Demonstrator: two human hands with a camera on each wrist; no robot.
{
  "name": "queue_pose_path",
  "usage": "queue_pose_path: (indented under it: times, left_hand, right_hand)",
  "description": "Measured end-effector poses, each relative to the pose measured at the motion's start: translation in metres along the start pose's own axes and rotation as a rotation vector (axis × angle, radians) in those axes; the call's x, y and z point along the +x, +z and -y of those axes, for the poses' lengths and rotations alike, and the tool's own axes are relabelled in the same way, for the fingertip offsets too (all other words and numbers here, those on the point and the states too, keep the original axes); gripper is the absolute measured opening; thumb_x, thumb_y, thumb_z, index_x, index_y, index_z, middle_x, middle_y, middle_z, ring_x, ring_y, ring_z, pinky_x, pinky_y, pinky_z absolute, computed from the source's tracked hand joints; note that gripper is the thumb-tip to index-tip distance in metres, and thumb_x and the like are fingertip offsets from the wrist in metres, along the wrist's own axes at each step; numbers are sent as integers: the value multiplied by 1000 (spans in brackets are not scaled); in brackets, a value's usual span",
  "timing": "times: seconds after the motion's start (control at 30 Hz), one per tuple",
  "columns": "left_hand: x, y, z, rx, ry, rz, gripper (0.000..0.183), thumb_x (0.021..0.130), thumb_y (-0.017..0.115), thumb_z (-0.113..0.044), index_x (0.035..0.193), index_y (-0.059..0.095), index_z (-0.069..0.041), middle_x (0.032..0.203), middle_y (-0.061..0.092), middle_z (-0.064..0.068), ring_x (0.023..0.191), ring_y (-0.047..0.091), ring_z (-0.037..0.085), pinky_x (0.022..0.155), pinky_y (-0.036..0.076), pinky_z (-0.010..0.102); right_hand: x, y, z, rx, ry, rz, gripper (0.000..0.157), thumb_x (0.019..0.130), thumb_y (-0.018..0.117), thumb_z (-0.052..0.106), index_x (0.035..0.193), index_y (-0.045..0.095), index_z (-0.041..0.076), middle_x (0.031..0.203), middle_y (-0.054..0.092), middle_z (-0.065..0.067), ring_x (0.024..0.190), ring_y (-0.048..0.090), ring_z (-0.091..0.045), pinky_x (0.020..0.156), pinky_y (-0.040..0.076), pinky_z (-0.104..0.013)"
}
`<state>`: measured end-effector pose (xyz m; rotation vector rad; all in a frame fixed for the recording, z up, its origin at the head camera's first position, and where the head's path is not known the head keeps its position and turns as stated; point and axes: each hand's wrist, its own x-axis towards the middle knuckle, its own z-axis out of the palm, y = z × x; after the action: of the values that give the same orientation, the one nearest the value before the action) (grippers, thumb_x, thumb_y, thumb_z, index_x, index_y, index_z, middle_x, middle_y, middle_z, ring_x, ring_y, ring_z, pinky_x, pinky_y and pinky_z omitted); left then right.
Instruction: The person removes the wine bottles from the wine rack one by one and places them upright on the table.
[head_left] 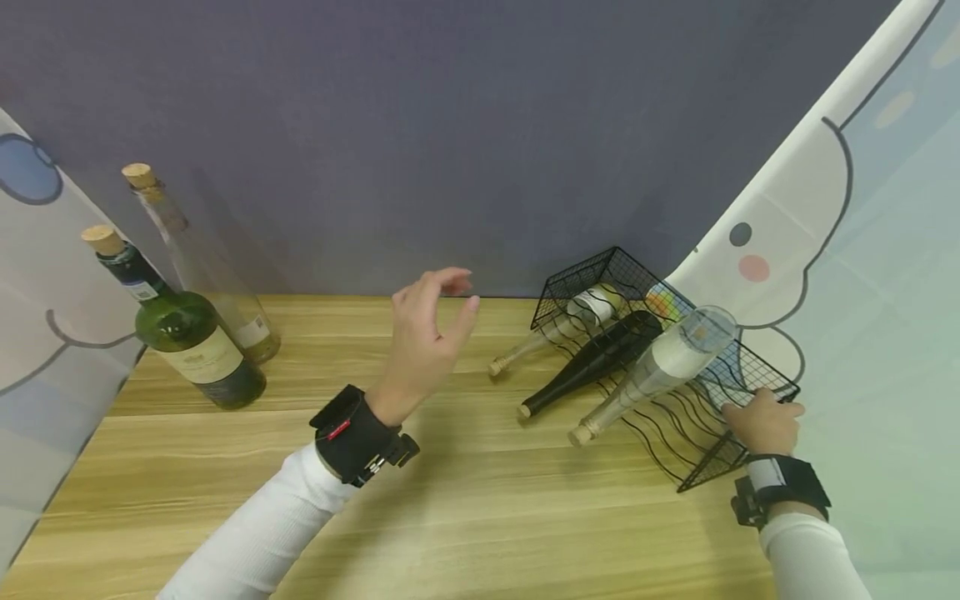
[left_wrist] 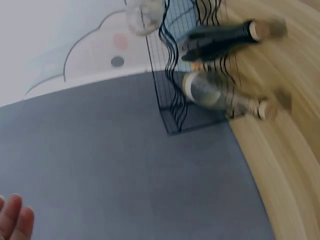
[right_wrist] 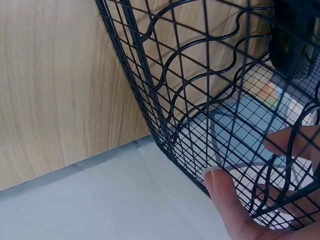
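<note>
- So your black wire wine rack (head_left: 686, 417) sits at the right of the table (head_left: 450, 517), back end near the grey backdrop (head_left: 450, 150).
- Your right hand (head_left: 765, 423) is gripping the rack's near right corner, thumb on one side of the mesh, fingers on the other.
- Three corked bottles lie in it, necks poking out over the table: a clear one with a white label (head_left: 594, 308) farthest back, a dark one (head_left: 600, 362) mid-row, and a clear one with a pale label (head_left: 667, 367) nearest that hand.
- Your left hand (head_left: 429, 329) is released, up in the air left of the rack, thumb and fingers apart.
- Way over left, a green wine bottle (head_left: 191, 333) with a cream label stands just beside a tall clear bottle (head_left: 213, 279), both corked.
- Cartoon-print cloth (head_left: 787, 250) hangs on the right.
</note>
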<state>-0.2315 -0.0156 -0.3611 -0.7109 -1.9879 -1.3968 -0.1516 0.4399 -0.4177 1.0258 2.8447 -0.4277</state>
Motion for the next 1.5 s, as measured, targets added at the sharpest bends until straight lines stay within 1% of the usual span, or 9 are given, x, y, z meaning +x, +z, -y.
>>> queue_pose_path:
  times: [0.13,0.27,0.5,0.7,0.83,1.0,1.17,1.3,1.5]
  left_hand:
    - [0,21,-9,8,-102,93,34,93,62,-24,119,58,-2,112,66,13,104,59,27,102,32,49]
    - [1,40,-19,40,-158,183,42,92,66,-31,122,55,-4,115,65,11,108,57,25,102,33,48]
    - [-3,64,-24,181,-245,382,63,87,68,-51,130,53,-8,126,63,6,117,59,21,108,35,49]
    - [-4,78,-25,303,-296,536,83,84,61,-67,144,44,-13,143,54,6,131,52,24,113,33,53]
    - [-7,88,-32,421,-235,637,91,81,55,-78,145,43,-14,141,55,7,129,54,26,109,39,50]
    - [-20,106,-43,585,-47,714,99,78,50,-84,147,38,-14,143,52,10,130,52,28,108,43,49]
    - [-37,123,-51,644,88,755,102,80,44,-86,151,31,-14,138,54,7,124,56,24,100,49,43]
    - [-44,132,-53,678,144,772,104,80,40,-88,153,28,-15,135,56,6,116,61,23,92,51,39]
    - [-42,137,-51,758,162,777,104,80,37,-89,153,26,-16,134,56,6,115,59,21,90,51,39]
  right_hand:
    - [2,2,-4,3,1,1,71,91,50,27,133,25,-24,122,25,-56,97,45,-68,71,50,-63]
    - [2,3,-3,4,0,-12,70,91,50,26,133,26,-24,122,26,-56,97,46,-67,71,50,-63]
    - [1,3,0,-2,-12,-4,70,92,50,26,133,26,-25,122,26,-57,96,46,-68,70,50,-62]
    - [2,1,0,-6,-16,-5,69,92,49,27,132,26,-24,122,26,-57,96,46,-68,69,50,-62]
    - [4,1,0,-9,-13,-15,67,92,49,27,130,27,-24,120,27,-56,95,47,-67,69,50,-61]
    - [4,1,-1,-2,-9,-7,68,92,50,27,130,27,-24,121,26,-56,96,46,-67,70,50,-62]
    - [4,1,-1,-6,0,-10,69,92,50,27,132,26,-24,122,25,-56,99,45,-69,72,50,-63]
    - [4,0,-1,-12,-2,-11,70,92,50,27,133,26,-24,123,25,-57,100,45,-70,73,49,-63]
    - [5,2,-3,-10,7,1,71,92,50,27,134,25,-23,124,25,-57,100,45,-69,73,49,-63]
